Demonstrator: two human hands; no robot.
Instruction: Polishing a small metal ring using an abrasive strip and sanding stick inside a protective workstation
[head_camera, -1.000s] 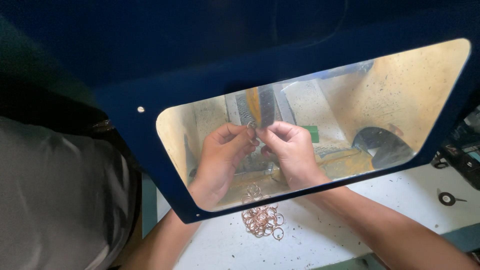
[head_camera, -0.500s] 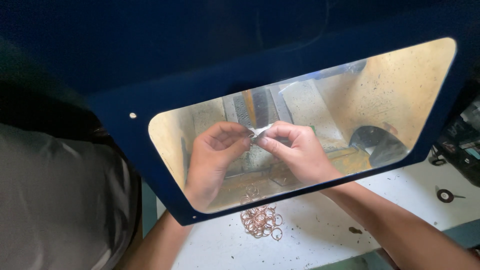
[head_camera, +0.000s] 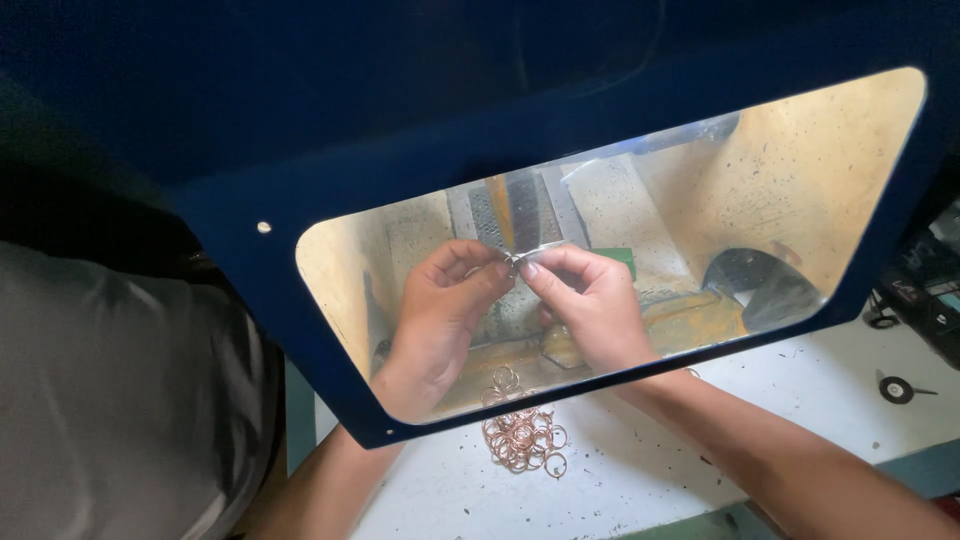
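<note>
**Both hands pinch a small ring behind the shield window**

We see a small metal ring (head_camera: 514, 262) held up between the two hands, at the middle of the clear window, just in front of a grey ribbed belt (head_camera: 512, 215) that runs upward behind it. Our left hand (head_camera: 440, 310) closes thumb and forefinger on the ring from the left; our right hand (head_camera: 590, 300) closes thumb and forefinger on it from the right. The fingertips of both hands nearly meet at the ring, and the other fingers curl in under them.

Below the hands a heap of copper-coloured rings (head_camera: 520, 435) lies on the white bench (head_camera: 640, 470), partly seen through the window's lower edge and partly in the open. The bench is flecked with dark grit. Behind the right hand we make out a yellowish block (head_camera: 690, 315) and a small green piece (head_camera: 622, 258); to the right sits a dark round part (head_camera: 765, 285) against a speckled yellow wall (head_camera: 800, 170).

The blue shield (head_camera: 420, 150) stands between us and the work: its frame covers everything above and to the left, and both forearms pass beneath its lower edge. The window edges close in near the left hand, while more room lies to the right of the right hand. On the bench at far right a small black wheel (head_camera: 896, 389) lies well apart from the hands. A grey garment (head_camera: 110, 400) fills the lower left.
</note>
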